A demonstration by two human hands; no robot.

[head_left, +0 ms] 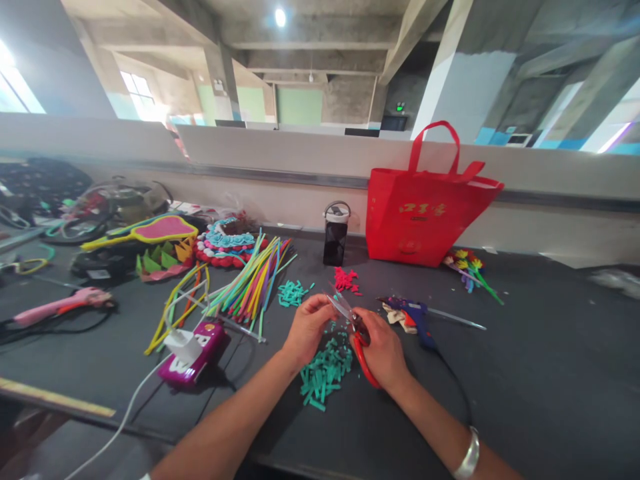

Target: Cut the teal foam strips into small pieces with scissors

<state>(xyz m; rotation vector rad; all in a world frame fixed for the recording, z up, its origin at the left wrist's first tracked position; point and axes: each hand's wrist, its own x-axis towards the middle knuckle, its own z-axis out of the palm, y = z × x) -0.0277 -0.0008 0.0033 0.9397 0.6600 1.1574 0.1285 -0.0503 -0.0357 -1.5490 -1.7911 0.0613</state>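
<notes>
My right hand (383,347) grips a pair of red-handled scissors (367,363), their blades pointing up and left. Close to the blades, the fingers of my left hand (310,327) are pinched together; what they hold is too small to make out. Below both hands lies a loose pile of cut teal strips (325,373), with tiny teal bits scattered at its upper edge. Beyond my left hand sits a smaller heap of teal pieces (293,293). A heap of red pieces (346,280) lies just past the scissors' tips.
A hot glue gun (415,317) lies right of my hands, its cord running forward. Leftward are a purple power strip (195,353), colourful straw-like sticks (255,280) and a pink glue gun (65,305). A phone (335,243) leans on a bottle beside a red bag (425,220).
</notes>
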